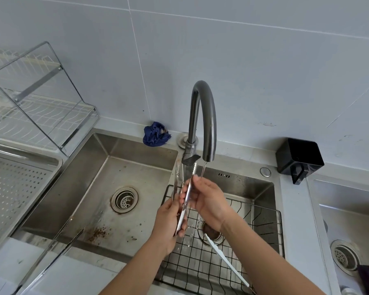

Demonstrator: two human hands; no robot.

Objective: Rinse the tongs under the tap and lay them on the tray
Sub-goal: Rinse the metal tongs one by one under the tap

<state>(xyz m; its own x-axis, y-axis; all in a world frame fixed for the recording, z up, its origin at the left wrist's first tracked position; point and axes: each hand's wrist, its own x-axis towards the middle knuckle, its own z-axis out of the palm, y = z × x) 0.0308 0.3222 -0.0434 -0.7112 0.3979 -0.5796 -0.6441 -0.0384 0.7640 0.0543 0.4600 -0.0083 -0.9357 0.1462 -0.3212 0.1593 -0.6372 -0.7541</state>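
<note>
Steel tongs stand nearly upright over the sink divider, serrated tips up beside the running tap. My left hand grips their lower, hinged end. My right hand pinches one arm of the tongs about halfway up, and the thin stream of water falls onto its fingers. A perforated steel tray lies on the counter at the far left, apart from both hands.
A second pair of tongs lies across the left sink's front edge. A black wire basket with a white utensil sits in the right basin. Behind are a blue cloth, a black holder and a dish rack.
</note>
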